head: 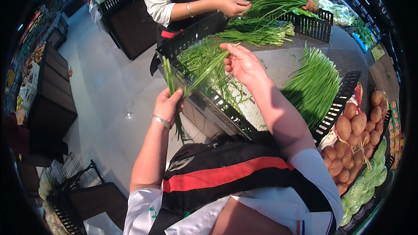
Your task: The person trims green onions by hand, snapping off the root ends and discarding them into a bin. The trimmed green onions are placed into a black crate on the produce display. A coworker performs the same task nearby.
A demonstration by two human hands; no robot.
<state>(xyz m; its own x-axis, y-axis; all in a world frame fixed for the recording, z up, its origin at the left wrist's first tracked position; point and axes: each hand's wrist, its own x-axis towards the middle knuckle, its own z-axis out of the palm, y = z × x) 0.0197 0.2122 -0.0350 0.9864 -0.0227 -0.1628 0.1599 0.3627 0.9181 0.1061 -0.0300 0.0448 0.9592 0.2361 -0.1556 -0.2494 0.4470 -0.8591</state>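
My left hand (169, 104) grips a small bunch of green Chinese chives (169, 75) beside the stand's left edge. A few long strands (209, 70) stretch from that hand up to my right hand (240, 59), which pinches their pale ends between thumb and fingers. Below my right hand, loose chives (202, 55) lie scattered on a mesh-lined display stand (274, 62) with black slatted sides. A large neat pile of chives (315, 85) rests to the right of my right forearm. Further back lie bundled chives (261, 32) with their pale stems to the right.
Across the stand, a co-worker's hands (233, 6) hold another chive bunch (274, 3). Black slatted dividers (338, 104) separate the chives from potatoes (357, 124) at right, with green vegetables (369, 176) beyond. A dark produce stand (130, 19) is behind; floor tiles (101, 81) stretch left.
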